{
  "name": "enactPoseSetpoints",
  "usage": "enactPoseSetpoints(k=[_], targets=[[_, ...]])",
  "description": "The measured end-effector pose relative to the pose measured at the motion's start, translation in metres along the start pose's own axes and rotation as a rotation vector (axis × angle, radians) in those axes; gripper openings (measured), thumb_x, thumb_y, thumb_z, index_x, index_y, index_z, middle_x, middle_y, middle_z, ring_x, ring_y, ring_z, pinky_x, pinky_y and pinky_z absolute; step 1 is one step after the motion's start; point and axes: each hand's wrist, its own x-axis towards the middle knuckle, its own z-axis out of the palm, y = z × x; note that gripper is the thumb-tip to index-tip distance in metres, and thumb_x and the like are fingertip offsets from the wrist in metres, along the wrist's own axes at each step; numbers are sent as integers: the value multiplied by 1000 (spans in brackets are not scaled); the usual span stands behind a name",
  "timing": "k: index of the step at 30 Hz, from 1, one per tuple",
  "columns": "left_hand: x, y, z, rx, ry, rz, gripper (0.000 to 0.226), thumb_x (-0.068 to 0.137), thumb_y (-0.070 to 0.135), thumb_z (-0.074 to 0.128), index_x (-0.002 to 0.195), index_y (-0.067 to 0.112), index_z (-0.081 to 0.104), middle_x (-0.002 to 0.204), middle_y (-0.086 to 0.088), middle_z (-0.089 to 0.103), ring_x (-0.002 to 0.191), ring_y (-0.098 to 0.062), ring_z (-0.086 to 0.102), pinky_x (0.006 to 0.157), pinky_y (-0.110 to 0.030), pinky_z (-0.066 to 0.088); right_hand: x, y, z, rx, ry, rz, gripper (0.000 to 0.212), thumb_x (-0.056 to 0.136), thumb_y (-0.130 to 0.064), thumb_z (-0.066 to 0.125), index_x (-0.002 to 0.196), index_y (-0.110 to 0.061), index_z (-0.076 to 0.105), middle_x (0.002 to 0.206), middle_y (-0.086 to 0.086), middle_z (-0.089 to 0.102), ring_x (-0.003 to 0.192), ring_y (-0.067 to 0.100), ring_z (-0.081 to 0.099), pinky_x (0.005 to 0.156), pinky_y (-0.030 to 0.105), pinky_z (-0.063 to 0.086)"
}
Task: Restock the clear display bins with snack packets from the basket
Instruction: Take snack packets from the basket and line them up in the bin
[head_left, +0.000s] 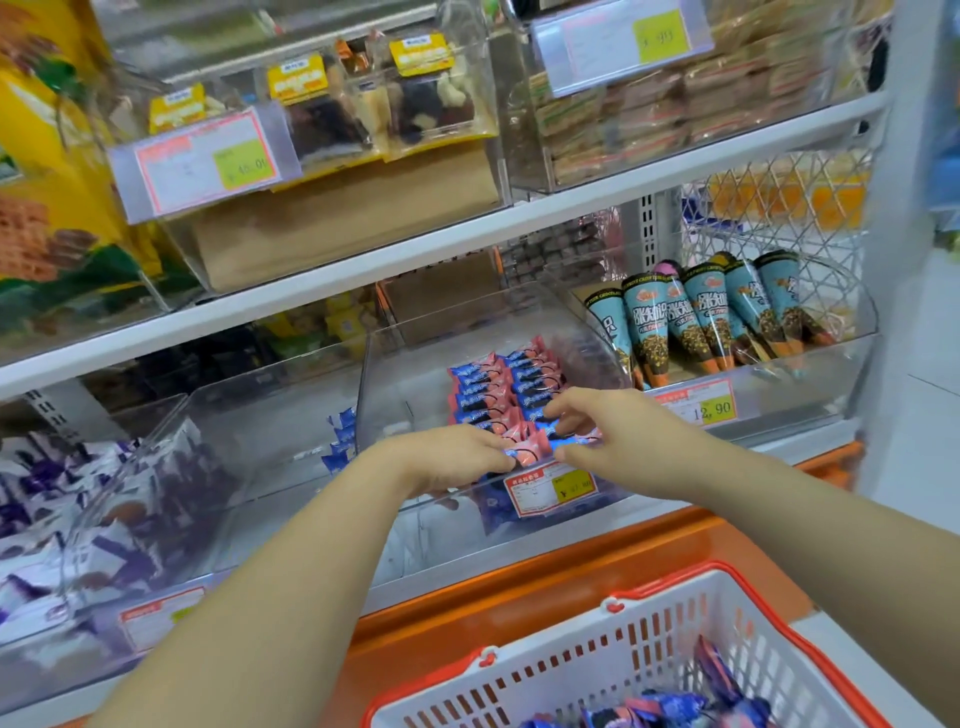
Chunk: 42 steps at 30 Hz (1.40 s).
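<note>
In the middle of the frame, both hands reach into a clear acrylic display bin (405, 374) that sits under a white shelf board (415, 260). The left hand (457, 457) has its fingers curled down over the front row of small blue-and-pink wrapped snack packets (524, 447), gripping them just behind the bin's front lip. The right hand (608, 436) meets it from the other side, with its thumb and bent fingers pinching the same cluster of packets, so the two hands nearly touch. Behind them, more of these packets stand in two tidy rows (498, 384) on the right side of the bin, while its left part shows bare floor. A red-and-yellow price label (550, 486) hangs on the bin's front wall, below the hands. At the lower right of the frame stands a white slotted plastic basket with a red rim (571, 670), holding a loose heap of similar blue-and-pink packets (675, 712). To the right of the bin, teal cone-shaped snacks (701, 317) lean in a neighbouring clear bin. At the far left lie purple-and-white packets (78, 509).
</note>
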Motion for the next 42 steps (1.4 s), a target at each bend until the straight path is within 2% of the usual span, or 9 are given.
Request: enactPoseSetpoints(k=[9,14,16,22,27,30,33,38,42], targets=[[-8,-1,3,-25,62,14,27,96,43,57,122,38,63,127,6,61,114,-20,57,88,-48,56,-2,3,8,-48,-7,-15,36,90,-36,64,125,-33,57,117,-11,65,108,9,60,94,39,50],[-8,7,1,158,110,67,25,97,41,56,119,33,67,108,8,61,94,-16,58,75,-40,60,-1,-3,11,-193,-58,-77,36,100,-27,44,134,-31,53,135,-9,59,124,13,52,103,42,42],[-9,11,-1,200,102,57,25,96,40,58,118,34,67,108,6,62,96,-16,59,74,-40,60,1,-7,11,-254,-103,-107,40,101,-24,38,139,-29,50,141,-6,53,129,16,48,107,40,37],[-7,14,1,196,113,25,11,92,36,63,96,27,70,105,-1,67,93,-17,63,74,-40,62,10,-19,20,-312,-168,-157,32,97,-24,35,111,-25,63,109,-3,66,96,18,55,93,37,37],[-11,1,-4,3,67,-48,17,94,34,62,104,22,70,91,4,66,95,-16,66,86,-41,58,13,-19,21,-336,-198,-146,38,96,-28,33,111,-20,66,113,0,65,106,22,57,98,38,36],[-13,-3,-3,12,45,-104,32,96,42,58,113,17,66,115,1,70,102,-17,68,91,-39,56,16,-19,24,-373,-209,-150,42,95,-31,30,109,-17,67,114,0,64,105,23,56,100,42,37],[-11,-6,-1,-1,-20,-135,32,95,48,56,110,21,58,125,1,66,105,-21,66,93,-36,54,17,-23,26,-376,-192,-172,56,84,-40,22,104,-16,68,109,-1,65,99,24,56,98,45,38],[-2,-13,-4,-151,-43,-149,12,93,23,66,100,12,67,110,-6,73,99,-20,72,91,-34,57,21,-22,26,-325,-216,-165,63,74,-46,16,92,-14,68,99,3,66,92,27,58,90,43,46],[1,-17,-4,-212,-40,-146,5,91,17,68,91,11,68,103,-9,75,91,-19,74,90,-36,58,20,-24,22,-302,-251,-122,43,90,-40,30,80,-12,61,89,8,62,86,28,54,82,45,49]])
